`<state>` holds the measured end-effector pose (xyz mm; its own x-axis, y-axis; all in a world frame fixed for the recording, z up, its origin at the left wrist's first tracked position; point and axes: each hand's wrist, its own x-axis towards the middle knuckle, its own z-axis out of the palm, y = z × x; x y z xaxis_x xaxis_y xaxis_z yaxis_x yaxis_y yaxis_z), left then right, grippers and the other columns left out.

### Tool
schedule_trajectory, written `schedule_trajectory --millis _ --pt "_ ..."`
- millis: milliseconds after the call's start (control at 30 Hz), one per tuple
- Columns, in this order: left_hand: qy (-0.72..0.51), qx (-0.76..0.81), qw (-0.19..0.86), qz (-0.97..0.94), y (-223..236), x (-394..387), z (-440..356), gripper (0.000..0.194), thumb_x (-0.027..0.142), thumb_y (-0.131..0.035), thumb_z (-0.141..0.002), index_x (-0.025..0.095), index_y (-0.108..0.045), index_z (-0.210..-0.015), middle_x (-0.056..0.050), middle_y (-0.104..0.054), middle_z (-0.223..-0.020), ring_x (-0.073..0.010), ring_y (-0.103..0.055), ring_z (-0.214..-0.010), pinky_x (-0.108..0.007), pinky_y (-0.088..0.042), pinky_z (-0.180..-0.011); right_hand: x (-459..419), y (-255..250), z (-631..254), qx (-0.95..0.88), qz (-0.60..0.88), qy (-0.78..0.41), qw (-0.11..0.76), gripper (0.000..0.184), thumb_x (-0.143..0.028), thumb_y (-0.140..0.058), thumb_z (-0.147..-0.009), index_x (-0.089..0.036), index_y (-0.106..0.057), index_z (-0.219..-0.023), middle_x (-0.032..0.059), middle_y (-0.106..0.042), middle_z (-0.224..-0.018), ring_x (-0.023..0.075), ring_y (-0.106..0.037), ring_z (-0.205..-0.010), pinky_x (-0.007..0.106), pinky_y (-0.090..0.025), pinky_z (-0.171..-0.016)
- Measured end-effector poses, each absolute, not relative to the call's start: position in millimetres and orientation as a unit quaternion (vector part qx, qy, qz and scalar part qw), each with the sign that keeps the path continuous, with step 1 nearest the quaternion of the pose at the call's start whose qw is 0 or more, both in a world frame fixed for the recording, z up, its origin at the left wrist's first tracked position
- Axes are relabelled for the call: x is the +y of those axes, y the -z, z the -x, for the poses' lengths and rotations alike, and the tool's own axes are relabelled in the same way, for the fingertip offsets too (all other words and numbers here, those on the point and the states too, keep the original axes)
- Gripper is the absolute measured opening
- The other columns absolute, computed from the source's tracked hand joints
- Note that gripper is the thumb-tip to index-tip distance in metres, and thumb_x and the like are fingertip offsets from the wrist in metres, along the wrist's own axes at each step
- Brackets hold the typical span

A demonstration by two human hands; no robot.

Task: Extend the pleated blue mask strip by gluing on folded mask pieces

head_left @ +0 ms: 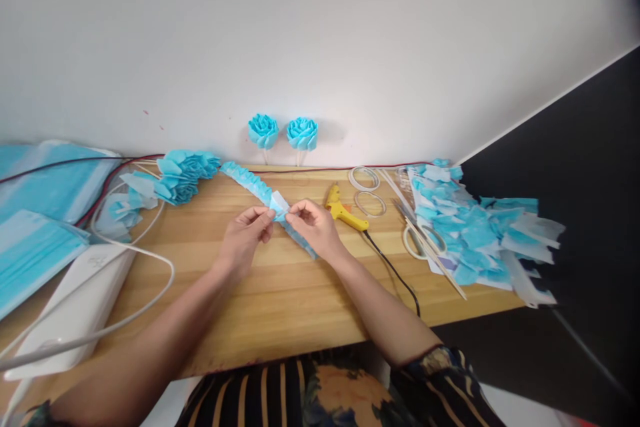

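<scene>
A small blue-and-white piece (pixel 280 203) is held up between the person's two hands near the middle of the wooden table (pixel 225 327). The left hand (pixel 243 237) pinches its left edge between thumb and forefinger, the other fingers curled in; the right hand (pixel 316 228) pinches the opposite edge the same way, so the two sets of fingertips are close together. Just behind the piece, a row of folded blue petals (pixel 246 180) runs back and to the left, and a flat blue strip (pixel 304 245) shows below it, partly covered by the right hand. To the right lies a yellow glue gun (pixel 347 215), its nozzle pointing away from the person, with two pale rings (pixel 364 178) beyond it. Farther right, scissors (pixel 414 245) and thin sticks (pixel 443 265) lie beside a heap of blue and white cutouts (pixel 465 227). Two blue flowers (pixel 303 133) stand on stems against the wall (pixel 310 33); more blue blooms (pixel 181 177) lie at the left, near folded blue sheets (pixel 43 233) and a long white box (pixel 75 300) crossed by a white cable (pixel 167 287).
</scene>
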<state>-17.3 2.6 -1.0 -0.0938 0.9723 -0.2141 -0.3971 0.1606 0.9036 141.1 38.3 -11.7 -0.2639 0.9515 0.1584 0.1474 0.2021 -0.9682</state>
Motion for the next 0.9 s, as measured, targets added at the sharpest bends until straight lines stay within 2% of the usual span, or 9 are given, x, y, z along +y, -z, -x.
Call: schedule_trajectory --millis 133,300,367,467,633,900 --pt "-0.568 0.468 0.611 -0.291 -1 3 18 0.032 0.04 -0.085 -0.061 0.016 -0.067 -0.07 0.001 -0.061 -0.058 -0.0101 -0.05 -0.053 -0.023 -0.036 -0.05 38 9 -143 -0.653 0.42 -0.465 0.424 0.018 -0.038 -0.067 -0.081 -0.021 -0.061 -0.084 -0.0007 -0.062 -0.076 0.0141 -0.057 -0.07 0.027 -0.048 -0.068" --pt "-0.577 0.459 0.617 -0.274 -3 4 19 0.035 0.042 -0.087 -0.058 0.015 -0.068 -0.069 0.0 -0.064 -0.059 -0.0099 -0.052 -0.053 -0.023 -0.037 -0.05 36 5 -148 -0.667 0.332 -0.52 0.418 0.04 -0.045 -0.068 -0.083 -0.024 -0.056 -0.115 0.0059 -0.067 -0.112 0.02 -0.063 -0.103 0.034 -0.049 -0.09" --pt "-0.574 0.453 0.626 -0.269 -2 4 19 0.036 0.043 -0.087 -0.057 0.015 -0.068 -0.069 0.0 -0.064 -0.061 -0.01 -0.052 -0.054 -0.022 -0.038 -0.05 37 5 -148 -0.631 0.311 -0.563 0.435 0.044 -0.051 -0.061 -0.087 -0.025 -0.05 -0.121 0.0073 -0.066 -0.116 0.0207 -0.063 -0.107 0.035 -0.05 -0.09" --pt "-0.567 0.445 0.639 -0.269 0 4 19 0.036 0.043 -0.088 -0.057 0.015 -0.069 -0.07 0.0 -0.064 -0.061 -0.01 -0.053 -0.055 -0.021 -0.038 -0.051 39 6 -147 -0.593 0.323 -0.6 0.429 0.051 -0.053 -0.059 -0.088 -0.026 -0.044 -0.128 0.0064 -0.067 -0.109 0.0198 -0.065 -0.096 0.033 -0.052 -0.081" --pt "-0.557 0.436 0.652 -0.273 3 2 17 0.032 0.04 -0.088 -0.06 0.016 -0.07 -0.07 0.001 -0.063 -0.063 -0.0091 -0.051 -0.057 -0.021 -0.038 -0.052 33 -1 -143 -0.663 0.358 -0.54 0.375 0.068 -0.036 -0.071 -0.08 -0.027 -0.041 -0.139 0.0028 -0.065 -0.102 0.0167 -0.062 -0.083 0.031 -0.051 -0.076" --pt "-0.531 0.437 0.665 -0.29 4 1 16 0.034 0.043 -0.088 -0.06 0.015 -0.072 -0.073 -0.001 -0.064 -0.065 -0.0103 -0.053 -0.061 -0.021 -0.039 -0.054 30 0 -142 -0.68 0.399 -0.489 0.373 0.061 -0.021 -0.063 -0.082 -0.028 -0.045 -0.14 -0.0002 -0.065 -0.091 0.0141 -0.059 -0.075 0.027 -0.048 -0.069"
